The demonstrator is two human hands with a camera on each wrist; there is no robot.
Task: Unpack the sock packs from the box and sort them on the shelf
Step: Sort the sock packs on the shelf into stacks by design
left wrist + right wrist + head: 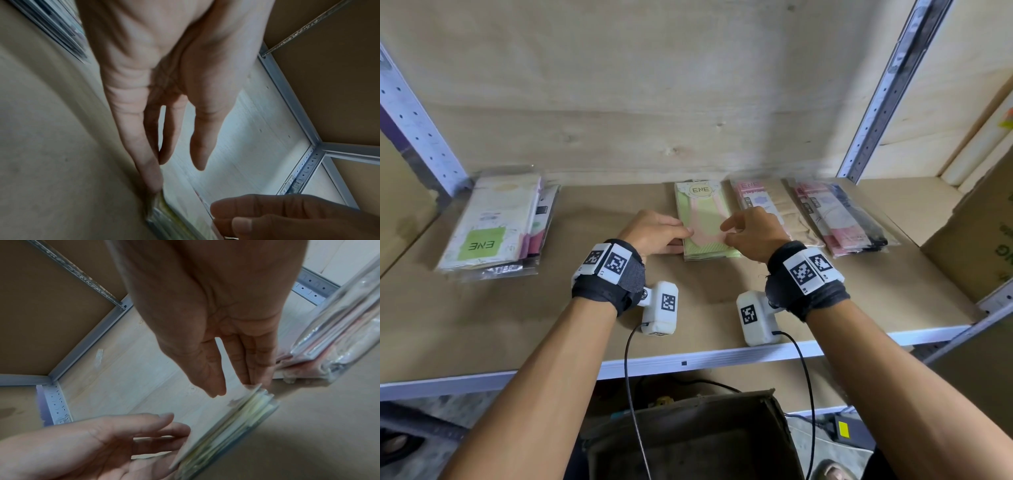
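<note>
A stack of green and pink sock packs (pixel 703 219) lies flat in the middle of the shelf board (pixel 551 308). My left hand (pixel 683 237) touches the stack's left edge with straight fingers (pixel 152 175). My right hand (pixel 727 233) touches its right edge, fingers (pixel 244 369) extended against the top pack (pixel 224 426). Neither hand curls round the packs. The stack's plastic edge (pixel 164 216) shows under my left fingertips. The brown cardboard box (pixel 688 442) stands below the shelf, its inside dark.
A pile of white and green packs (pixel 493 226) lies at the left. Beige packs (pixel 774 209) and pink and black packs (pixel 839 219) lie right of the middle stack. Another carton (pixel 976 240) stands at the far right. Metal uprights (pixel 876 102) frame the bay.
</note>
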